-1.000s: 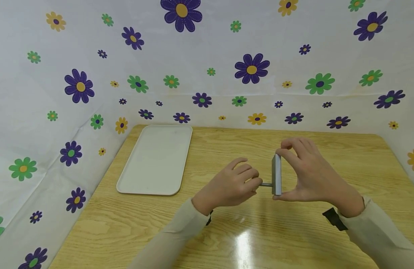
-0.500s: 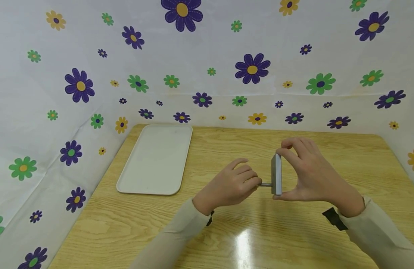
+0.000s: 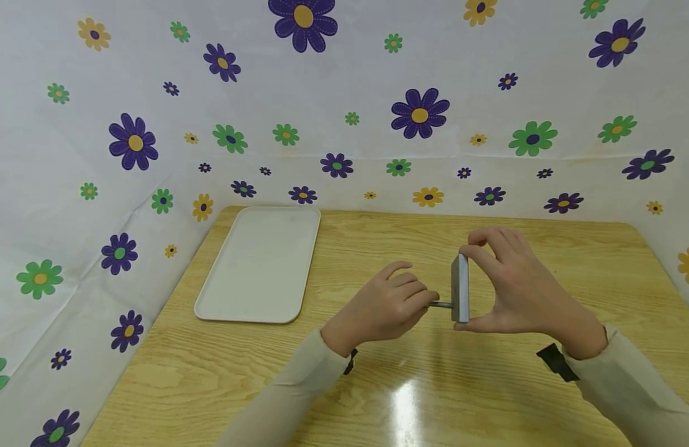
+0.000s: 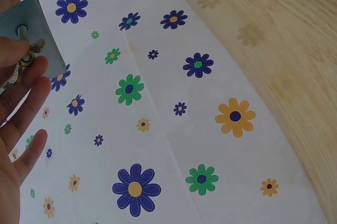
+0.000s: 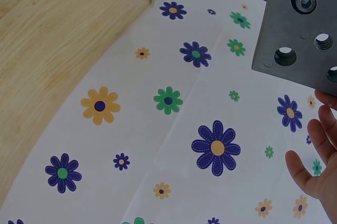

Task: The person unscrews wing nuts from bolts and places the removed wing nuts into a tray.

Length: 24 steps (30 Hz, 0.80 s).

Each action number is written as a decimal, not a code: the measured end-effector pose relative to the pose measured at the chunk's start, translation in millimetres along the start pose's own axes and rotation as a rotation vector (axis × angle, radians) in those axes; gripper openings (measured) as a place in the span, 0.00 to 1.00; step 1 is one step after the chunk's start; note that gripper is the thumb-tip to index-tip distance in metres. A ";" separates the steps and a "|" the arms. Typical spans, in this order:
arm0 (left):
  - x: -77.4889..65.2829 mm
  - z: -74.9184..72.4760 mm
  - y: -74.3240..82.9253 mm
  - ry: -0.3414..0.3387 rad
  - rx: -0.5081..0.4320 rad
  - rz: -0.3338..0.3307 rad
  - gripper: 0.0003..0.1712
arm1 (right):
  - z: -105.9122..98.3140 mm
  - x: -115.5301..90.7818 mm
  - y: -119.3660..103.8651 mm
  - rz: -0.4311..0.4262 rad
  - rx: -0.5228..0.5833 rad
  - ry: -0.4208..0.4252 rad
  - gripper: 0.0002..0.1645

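L hand (image 3: pixel 384 308) pinches metal bolt (image 3: pixel 443 305); at its 3 o'clock, R hand (image 3: pixel 517 288) grips metal plate (image 3: pixel 460 288) by opp. edges, upright above wooden tabletop (image 3: pixel 210 372), bolt protruding from 9 o'clock face. White tray (image 3: pixel 260 267), approx. 10 o'clock from both; floral cloth (image 3: pixel 344 68), 12 o'clock.

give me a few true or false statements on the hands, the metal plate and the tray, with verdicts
1. The right hand holds the metal plate by opposite edges. True.
2. The left hand pinches at the bolt that sticks out of the metal plate. True.
3. The metal plate lies flat on the wooden table. False: it is held upright, its face turned sideways toward the left hand.
4. The metal plate has no holes. False: the right wrist view shows several.
5. The white tray lies on the wooden table, to the left of both hands. True.
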<state>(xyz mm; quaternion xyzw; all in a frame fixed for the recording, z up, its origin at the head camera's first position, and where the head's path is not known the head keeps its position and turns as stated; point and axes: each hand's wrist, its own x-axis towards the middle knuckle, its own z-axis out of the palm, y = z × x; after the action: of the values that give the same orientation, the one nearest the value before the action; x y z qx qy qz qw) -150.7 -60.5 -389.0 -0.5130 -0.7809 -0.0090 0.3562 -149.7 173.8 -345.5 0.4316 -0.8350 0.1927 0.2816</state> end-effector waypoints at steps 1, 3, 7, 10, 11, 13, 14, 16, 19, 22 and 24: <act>0.0 -0.4 0.0 -0.001 -0.003 0.000 0.08 | -0.1 0.1 -0.3 -0.001 -0.002 0.001 0.57; -0.2 -0.8 -0.1 -0.004 -0.010 -0.001 0.08 | -0.2 0.3 -0.8 -0.003 -0.005 0.001 0.57; -1.3 -1.7 0.2 -0.014 -0.038 -0.012 0.05 | -0.5 -0.1 -1.6 0.000 -0.005 -0.002 0.57; -2.1 -2.2 0.3 -0.022 -0.053 -0.020 0.04 | -0.5 -0.6 -2.4 0.007 -0.001 -0.005 0.57; -2.5 -2.2 0.2 -0.023 -0.056 -0.021 0.03 | -0.4 -0.7 -2.7 0.008 -0.001 -0.005 0.57; -3.0 -2.4 0.1 -0.020 -0.059 -0.019 0.03 | 0.1 -0.9 -3.2 0.008 -0.001 -0.003 0.57; -3.1 -2.6 0.0 -0.017 -0.061 -0.018 0.02 | 0.3 -1.0 -3.4 0.006 -0.002 -0.001 0.57; -3.2 -3.0 0.0 -0.013 -0.066 -0.015 0.02 | 1.0 -1.0 -3.8 0.002 -0.005 0.004 0.57; -3.2 -3.6 0.0 -0.011 -0.070 -0.014 0.04 | 2.0 -1.2 -4.4 -0.002 -0.009 0.009 0.57; -3.0 -3.8 0.2 -0.012 -0.073 -0.016 0.07 | 2.8 -1.4 -5.2 -0.003 -0.008 0.008 0.56; -3.0 -3.7 0.4 -0.007 -0.074 -0.018 0.08 | 3.3 -1.5 -5.9 -0.004 -0.007 0.007 0.56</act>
<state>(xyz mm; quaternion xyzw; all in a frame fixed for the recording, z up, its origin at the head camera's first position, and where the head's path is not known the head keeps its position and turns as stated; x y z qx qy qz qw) -147.7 -64.1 -388.1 -0.5188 -0.7859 -0.0392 0.3342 -145.0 169.6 -348.6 0.4314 -0.8339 0.1906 0.2865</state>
